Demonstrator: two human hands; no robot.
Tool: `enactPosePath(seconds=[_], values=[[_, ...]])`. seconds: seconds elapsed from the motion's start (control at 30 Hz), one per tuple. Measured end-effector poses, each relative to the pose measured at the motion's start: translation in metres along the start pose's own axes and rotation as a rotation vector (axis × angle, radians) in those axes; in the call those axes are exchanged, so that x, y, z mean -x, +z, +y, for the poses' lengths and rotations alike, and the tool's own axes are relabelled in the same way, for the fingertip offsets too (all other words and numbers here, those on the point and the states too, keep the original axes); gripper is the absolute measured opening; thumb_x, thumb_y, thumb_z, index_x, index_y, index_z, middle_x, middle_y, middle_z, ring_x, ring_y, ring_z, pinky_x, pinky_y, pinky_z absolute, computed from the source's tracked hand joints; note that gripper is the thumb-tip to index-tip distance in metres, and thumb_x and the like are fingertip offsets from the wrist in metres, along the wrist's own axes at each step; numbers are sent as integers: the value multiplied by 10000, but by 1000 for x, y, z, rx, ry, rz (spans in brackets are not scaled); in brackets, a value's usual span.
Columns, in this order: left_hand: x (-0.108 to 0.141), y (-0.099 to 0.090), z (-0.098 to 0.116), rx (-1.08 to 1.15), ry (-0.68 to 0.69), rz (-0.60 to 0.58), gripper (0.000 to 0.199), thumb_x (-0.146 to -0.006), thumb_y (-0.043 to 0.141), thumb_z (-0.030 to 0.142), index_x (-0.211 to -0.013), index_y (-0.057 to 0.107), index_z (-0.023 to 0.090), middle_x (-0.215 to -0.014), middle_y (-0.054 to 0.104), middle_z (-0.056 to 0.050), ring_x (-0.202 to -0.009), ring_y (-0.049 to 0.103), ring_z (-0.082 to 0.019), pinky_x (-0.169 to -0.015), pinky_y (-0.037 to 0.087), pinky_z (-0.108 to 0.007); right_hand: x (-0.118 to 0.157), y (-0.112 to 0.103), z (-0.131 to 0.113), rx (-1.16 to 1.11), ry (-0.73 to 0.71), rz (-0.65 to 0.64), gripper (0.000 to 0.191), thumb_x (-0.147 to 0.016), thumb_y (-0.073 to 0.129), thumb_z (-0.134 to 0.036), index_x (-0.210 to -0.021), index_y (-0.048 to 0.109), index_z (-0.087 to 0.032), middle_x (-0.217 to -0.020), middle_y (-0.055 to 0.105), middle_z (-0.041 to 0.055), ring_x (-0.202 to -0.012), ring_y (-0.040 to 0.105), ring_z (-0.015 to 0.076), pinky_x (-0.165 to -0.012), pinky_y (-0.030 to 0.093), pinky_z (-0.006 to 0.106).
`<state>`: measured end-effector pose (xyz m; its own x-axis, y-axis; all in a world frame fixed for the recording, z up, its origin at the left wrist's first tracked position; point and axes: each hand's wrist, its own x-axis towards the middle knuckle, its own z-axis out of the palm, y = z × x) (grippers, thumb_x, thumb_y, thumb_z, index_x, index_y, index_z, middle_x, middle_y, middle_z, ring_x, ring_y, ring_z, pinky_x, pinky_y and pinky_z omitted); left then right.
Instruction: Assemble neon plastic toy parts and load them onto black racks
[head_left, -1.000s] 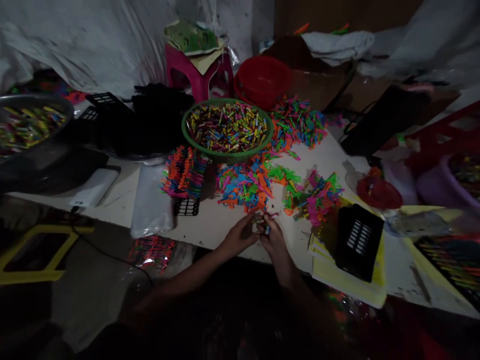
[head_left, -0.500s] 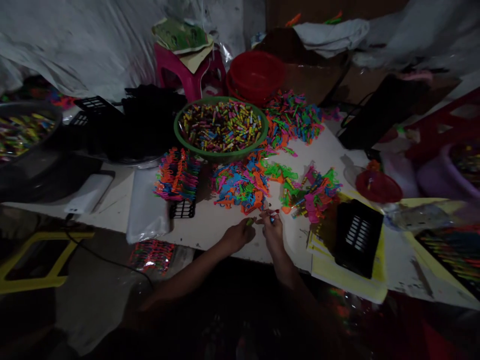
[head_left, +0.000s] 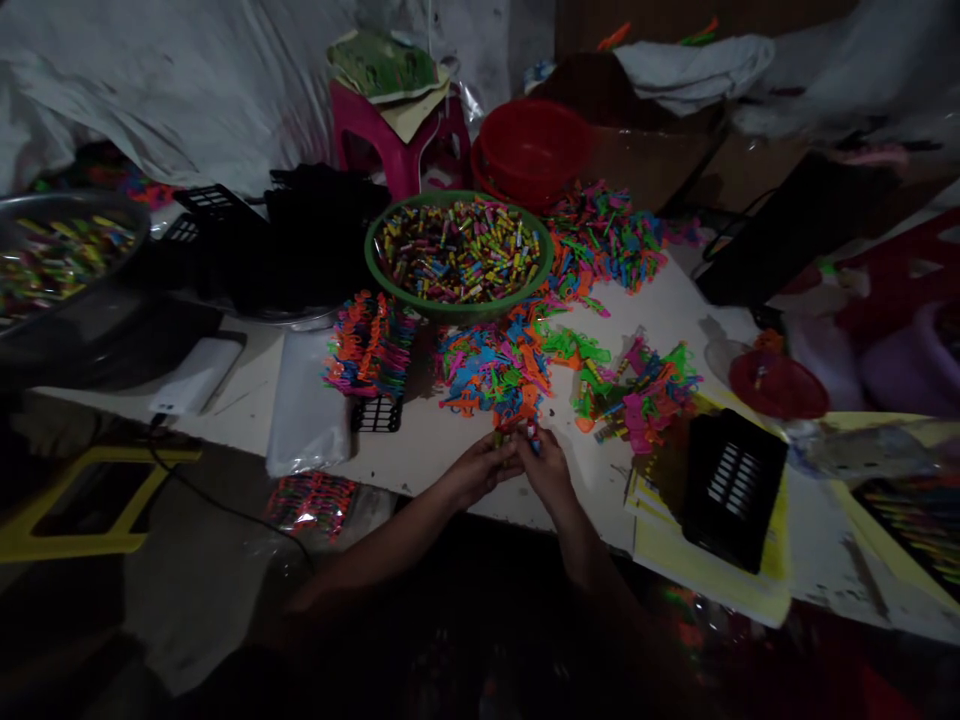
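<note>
My left hand [head_left: 478, 472] is closed at the table's front edge, its fingers around a small green piece [head_left: 500, 436]. Right beside it, nearly touching, my right hand [head_left: 547, 466] pinches a small red, white and blue piece [head_left: 533, 436]. Just beyond both hands lies a pile of bright plastic pieces [head_left: 491, 370]. To its right is a smaller pile [head_left: 646, 400] of similar pieces with patterned sticks. A green-rimmed basin [head_left: 376, 272] full of small patterned cylinders stands behind the piles.
Bundled colourful pieces [head_left: 369, 345], clear plastic bags [head_left: 307, 405] and a white device [head_left: 199, 375] lie left. Black trays [head_left: 735, 490] rest on yellow sheets [head_left: 705, 570] at right. Red basins [head_left: 534, 150] and a pink stool [head_left: 401, 165] stand behind. A metal bowl [head_left: 142, 215] is far left.
My hands have come closer together, their fingers now meeting. The whole view has shifted slightly, so the table things appear further right.
</note>
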<state>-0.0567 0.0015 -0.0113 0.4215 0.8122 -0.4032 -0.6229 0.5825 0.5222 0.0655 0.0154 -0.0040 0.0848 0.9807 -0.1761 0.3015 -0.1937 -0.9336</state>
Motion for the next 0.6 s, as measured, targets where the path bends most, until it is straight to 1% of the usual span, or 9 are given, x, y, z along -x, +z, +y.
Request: enactPosePath(seconds=[0.03,0.1,0.2,0.27,0.33,0.37,0.5,0.57,0.6], values=[[0,0,-2,33,-8,-2,315,-688,708,236,-975,601,164,-873,660,-37,-785,618,-120,-844,431,-294,0,-3,-1,121,-35,3,304,-716,519,-404,-920,604,-194,-925,585,70,-921,557,214,-842,444,361],[0,2,-5,91,-47,7,275,-691,706,236,-935,610,153,-859,662,-38,-785,618,-121,-826,445,-287,3,-9,-3,304,-77,-47,367,-733,495,-364,-1047,589,-197,-1013,544,88,-998,533,225,-913,411,371],[1,4,-9,146,-73,10,250,-693,702,221,-913,615,141,-813,664,-32,-739,618,-112,-769,466,-254,7,-12,-4,439,-122,-159,498,-732,489,-294,-1225,488,-220,-1131,485,91,-1074,504,225,-967,384,373],[0,5,-10,167,-55,19,246,-689,699,185,-916,616,135,-797,663,-30,-726,617,-108,-743,472,-231,9,-11,-2,479,-188,-206,557,-728,479,-242,-1283,430,-227,-1214,445,94,-1164,442,234,-1012,346,390],[-2,6,-10,201,-35,58,229,-687,691,146,-903,617,133,-779,661,-21,-709,613,-101,-725,476,-214,11,-8,0,481,-260,-215,576,-728,466,-206,-1301,412,-229,-1276,412,92,-1232,371,238,-1041,314,404],[-3,7,-9,224,-26,80,216,-688,686,135,-893,617,131,-776,659,-18,-704,612,-98,-719,478,-209,12,-6,0,470,-289,-206,573,-727,464,-196,-1297,421,-232,-1284,410,89,-1243,358,236,-1047,310,405],[-5,10,-5,293,9,122,202,-721,655,145,-918,615,124,-878,659,-37,-795,617,-106,-756,479,-201,16,-1,-4,355,-351,-110,514,-713,463,-170,-1220,515,-238,-1208,481,75,-1179,432,207,-1038,333,377],[-6,10,-2,295,16,131,190,-750,628,164,-935,613,122,-913,657,-46,-798,620,-105,-749,486,-200,17,-4,-8,273,-348,-108,465,-702,481,-173,-1153,568,-243,-1174,521,61,-1146,463,202,-1021,357,370],[-6,9,-1,287,16,130,188,-768,610,175,-947,610,118,-913,658,-53,-784,623,-107,-742,492,-207,17,-7,-10,222,-317,-115,428,-703,493,-186,-1116,587,-247,-1145,550,53,-1108,494,202,-987,393,372]])
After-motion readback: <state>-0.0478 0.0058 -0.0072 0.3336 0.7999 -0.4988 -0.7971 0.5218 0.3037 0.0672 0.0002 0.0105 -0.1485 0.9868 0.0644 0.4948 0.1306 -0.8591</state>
